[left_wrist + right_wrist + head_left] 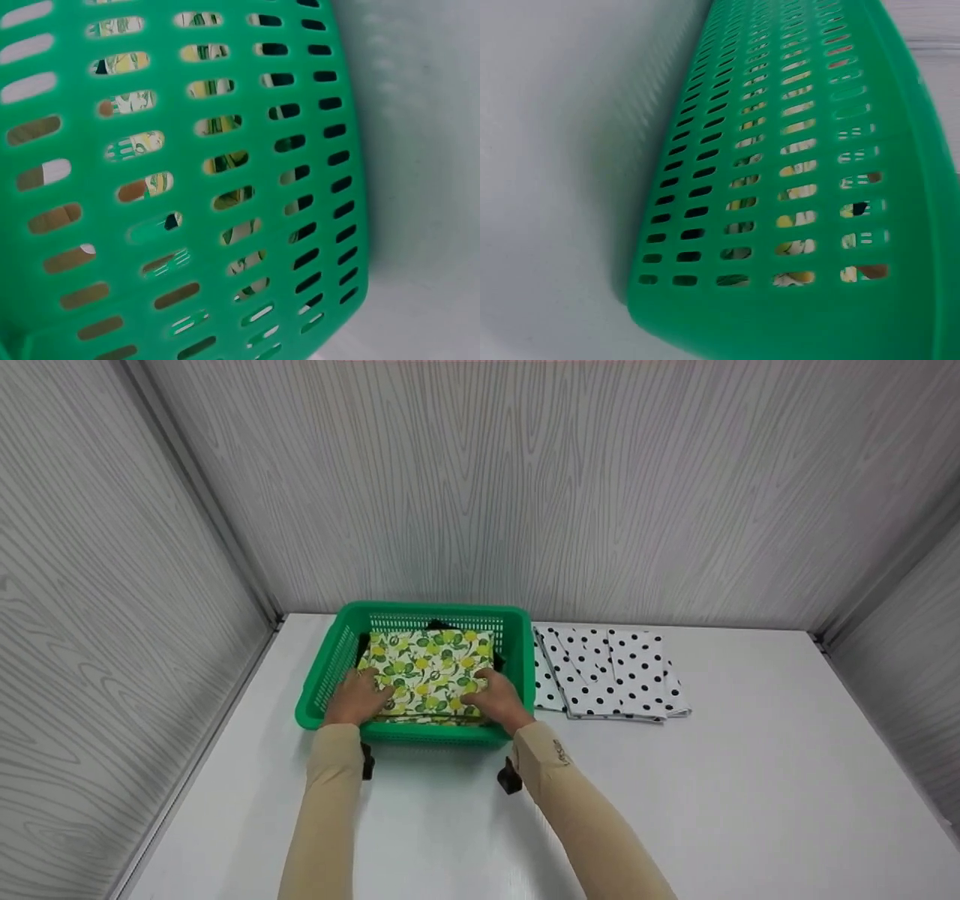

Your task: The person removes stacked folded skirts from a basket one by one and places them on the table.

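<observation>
A folded cloth with a yellow and green lemon print [431,664] lies flat inside a green plastic basket [525,660]. My left hand [355,697] reaches over the basket's front rim and rests at the cloth's left edge, thumb toward the middle. On the opposite edge rests my right hand [499,701], its thumb and a finger spread over the print. In the left wrist view the slotted basket wall [172,217] hides most of that hand. The right wrist view likewise shows mainly the basket's side [780,315], with bits of the print through the slots.
Dark fabric [439,625] shows beneath and behind the lemon cloth. Right of the basket, folded white cloths with black dots [615,679] lie on the white table [750,780]. Grey wood-grain panels [480,487] stand behind and at both sides.
</observation>
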